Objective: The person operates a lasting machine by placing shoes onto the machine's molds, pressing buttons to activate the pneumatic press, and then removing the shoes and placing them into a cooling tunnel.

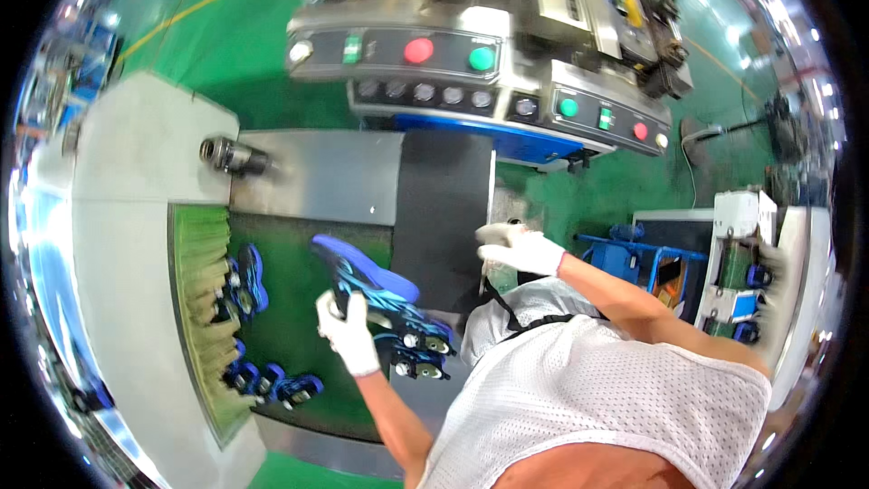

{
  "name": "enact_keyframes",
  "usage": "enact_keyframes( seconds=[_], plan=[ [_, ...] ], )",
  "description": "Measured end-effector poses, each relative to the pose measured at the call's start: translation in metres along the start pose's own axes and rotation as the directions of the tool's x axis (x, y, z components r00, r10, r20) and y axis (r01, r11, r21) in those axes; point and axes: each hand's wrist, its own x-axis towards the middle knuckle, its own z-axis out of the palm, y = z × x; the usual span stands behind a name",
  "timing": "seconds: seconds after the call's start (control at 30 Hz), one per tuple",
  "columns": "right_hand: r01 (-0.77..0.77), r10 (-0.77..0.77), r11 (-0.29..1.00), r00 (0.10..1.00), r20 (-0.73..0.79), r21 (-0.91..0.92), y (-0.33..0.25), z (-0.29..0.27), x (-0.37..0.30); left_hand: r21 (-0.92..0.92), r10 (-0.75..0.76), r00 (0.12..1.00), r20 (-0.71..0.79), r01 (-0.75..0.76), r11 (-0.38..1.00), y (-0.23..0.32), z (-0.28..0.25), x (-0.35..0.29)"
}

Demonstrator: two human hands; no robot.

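My left hand (347, 333), in a white glove, is closed on a shoe (367, 270) with a blue sole and a dark and light-blue upper. The shoe is tilted above the green surface, its sole turned up and to the right. Just below it, near my lap, more blue-and-black shoes (421, 353) lie close together, partly hidden. My right hand (520, 249), also gloved in white, hangs near the right edge of a black mat (442, 208). Its fingers stretch to the left and hold nothing.
Several blue shoes (272, 382) rest on the green belt (308, 308), by a fringed curtain (204, 299) in a pale machine housing. A metal plate (326, 172) carries a dark cylindrical part (237, 158). Ahead stands a machine with button panels (407, 52). A blue cart (634, 258) is at right.
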Motion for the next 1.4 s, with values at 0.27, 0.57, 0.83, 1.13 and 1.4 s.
enact_keyframes(
  seconds=[0.27,0.57,0.83,1.13,1.4],
  plan=[
    [0.222,-0.460,0.461,0.888,0.017,0.859,0.015,-0.050,-0.001,-0.889,0.611,0.737,0.289,-0.030,0.457,0.162,0.178,-0.055],
    [0.875,-0.839,0.432,0.302,-0.452,-0.219,0.070,-0.247,-0.046,-0.424,0.634,0.525,0.568,-0.473,0.772,0.297,0.382,-0.071],
    [0.322,-0.515,0.843,0.247,-0.821,-0.431,0.141,-0.357,-0.124,0.008,0.513,0.475,0.715,-0.739,0.674,0.404,0.671,0.003],
    [0.238,0.284,0.877,0.444,-0.850,0.418,0.113,-0.342,-0.192,0.377,0.441,0.665,0.603,-0.724,0.577,0.388,0.849,0.089],
    [0.374,0.182,0.868,0.373,-0.910,0.327,0.086,-0.413,-0.132,-0.187,0.483,0.580,0.656,-0.495,0.849,0.429,0.689,0.063]
  ],
)
